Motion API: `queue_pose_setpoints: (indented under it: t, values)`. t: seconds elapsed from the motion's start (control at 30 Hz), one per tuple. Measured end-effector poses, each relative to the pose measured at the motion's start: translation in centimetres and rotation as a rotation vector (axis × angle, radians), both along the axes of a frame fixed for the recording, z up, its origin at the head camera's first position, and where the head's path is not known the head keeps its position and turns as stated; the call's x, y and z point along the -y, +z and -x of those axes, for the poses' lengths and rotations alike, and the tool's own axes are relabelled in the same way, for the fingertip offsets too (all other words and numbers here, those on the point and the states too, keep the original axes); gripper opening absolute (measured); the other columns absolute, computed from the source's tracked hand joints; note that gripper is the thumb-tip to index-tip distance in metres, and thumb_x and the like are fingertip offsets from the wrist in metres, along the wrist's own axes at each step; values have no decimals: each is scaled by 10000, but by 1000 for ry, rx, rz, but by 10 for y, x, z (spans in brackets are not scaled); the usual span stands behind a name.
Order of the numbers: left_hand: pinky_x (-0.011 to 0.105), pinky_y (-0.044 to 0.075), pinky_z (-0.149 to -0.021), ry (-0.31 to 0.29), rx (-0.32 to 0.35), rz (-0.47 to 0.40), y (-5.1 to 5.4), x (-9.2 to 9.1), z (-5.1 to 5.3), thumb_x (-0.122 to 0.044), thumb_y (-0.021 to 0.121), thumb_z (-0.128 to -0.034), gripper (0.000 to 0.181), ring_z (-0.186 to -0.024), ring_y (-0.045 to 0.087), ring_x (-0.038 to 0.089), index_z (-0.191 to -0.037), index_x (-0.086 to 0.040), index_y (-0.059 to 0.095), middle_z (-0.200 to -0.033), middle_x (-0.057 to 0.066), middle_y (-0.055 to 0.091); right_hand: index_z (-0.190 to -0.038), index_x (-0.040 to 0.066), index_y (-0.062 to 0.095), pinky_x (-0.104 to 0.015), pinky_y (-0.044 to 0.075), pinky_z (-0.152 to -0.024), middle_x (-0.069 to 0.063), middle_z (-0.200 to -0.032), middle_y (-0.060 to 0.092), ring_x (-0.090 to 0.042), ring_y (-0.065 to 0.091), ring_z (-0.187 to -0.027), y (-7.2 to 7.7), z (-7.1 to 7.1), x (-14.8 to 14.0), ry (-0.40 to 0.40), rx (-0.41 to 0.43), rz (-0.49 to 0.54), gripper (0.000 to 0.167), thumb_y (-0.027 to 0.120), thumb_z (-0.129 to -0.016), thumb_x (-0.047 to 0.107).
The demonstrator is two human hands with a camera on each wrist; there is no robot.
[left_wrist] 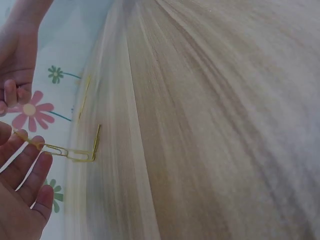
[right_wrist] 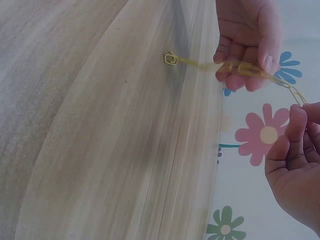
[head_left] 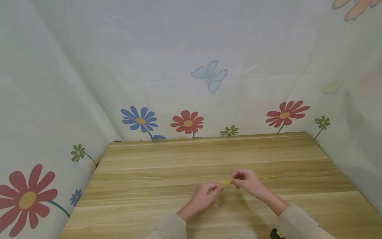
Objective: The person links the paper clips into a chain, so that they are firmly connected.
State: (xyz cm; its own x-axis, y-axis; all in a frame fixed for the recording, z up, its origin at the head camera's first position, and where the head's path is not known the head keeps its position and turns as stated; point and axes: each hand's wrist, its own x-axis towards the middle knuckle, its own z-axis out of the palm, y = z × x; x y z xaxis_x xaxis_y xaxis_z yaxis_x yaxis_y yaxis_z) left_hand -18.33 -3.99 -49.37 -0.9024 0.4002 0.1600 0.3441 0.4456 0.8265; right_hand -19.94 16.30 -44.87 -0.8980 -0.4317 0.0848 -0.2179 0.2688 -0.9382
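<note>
A chain of linked yellow paper clips (head_left: 225, 183) spans the small gap between my two hands, above the wooden table. My left hand (head_left: 204, 197) pinches the chain part way along. Below it the rest of the chain (head_left: 218, 201) hangs down, its lower end at the table in the right wrist view (right_wrist: 170, 59). At the other end, thumb and fingertip of my right hand (right_wrist: 300, 165) pinch the last paper clip (right_wrist: 296, 95). Whether that clip is fully hooked to its neighbour is too small to tell.
Several loose yellow paper clips (head_left: 265, 178) lie on the wooden table (head_left: 149, 169), just right of my right hand. A dark object (head_left: 276, 233) shows by the right sleeve at the bottom edge. Behind the table hangs a flower-printed cloth (head_left: 167, 66).
</note>
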Motion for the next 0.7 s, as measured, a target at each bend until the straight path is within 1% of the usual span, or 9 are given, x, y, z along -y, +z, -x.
queue_pose_setpoints:
  t: [0.07, 0.17, 0.23, 0.33, 0.43, 0.57, 0.7]
  values:
    - [278, 472, -783, -16, 8, 9, 0, -1, -1, -305, 486, -892, 280, -918, 593, 83, -1017, -111, 643, -939, -13, 678, -840, -54, 560, -324, 492, -553, -151, -734, 567, -52, 515, -577, 1, 0, 1, 0, 0, 2, 155, 597, -817, 94]
    - [301, 480, -802, -30, -2, 23, 2, -2, -1, -310, 479, -897, 305, -968, 590, 122, -1083, -107, 609, -1015, 11, 659, -844, -57, 560, -325, 492, -552, -82, -717, 567, -55, 519, -576, 2, 0, 2, 3, 7, 4, 154, 597, -815, 89]
    - [305, 478, -812, -30, 0, 27, 4, -3, -2, -314, 479, -896, 319, -981, 586, 136, -1120, -113, 586, -1060, 19, 642, -848, -62, 559, -326, 491, -553, -53, -717, 564, -59, 520, -579, 3, 0, 3, 9, 12, 10, 159, 599, -815, 88]
    - [298, 473, -812, -20, 0, 25, 7, -5, -3, -328, 493, -886, 340, -975, 582, 136, -1150, -127, 566, -1079, 16, 631, -848, -62, 557, -316, 484, -545, -50, -709, 560, -63, 519, -576, 2, -1, 3, 20, 17, 14, 164, 602, -814, 92]
    - [309, 472, -803, -18, -17, 11, 10, -9, -4, -341, 499, -881, 347, -956, 581, 127, -1136, -117, 573, -1050, 22, 637, -843, -56, 556, -292, 469, -530, -69, -712, 556, -66, 513, -574, 2, -3, 4, 28, 17, 18, 160, 607, -810, 91]
    - [299, 477, -781, -16, -40, -13, 11, -13, -6, -344, 495, -884, 322, -919, 582, 100, -1076, -109, 603, -975, 14, 652, -831, -58, 555, -276, 464, -522, -101, -729, 560, -66, 511, -577, 2, -4, 4, 30, 13, 28, 141, 607, -803, 70]
    - [243, 473, -755, 3, -42, -39, 10, -16, -7, -328, 493, -887, 281, -874, 585, 76, -999, -112, 633, -909, 1, 660, -819, -61, 557, -286, 472, -522, -113, -722, 562, -67, 513, -571, 1, -5, 3, 22, 12, 29, 131, 612, -795, 56]
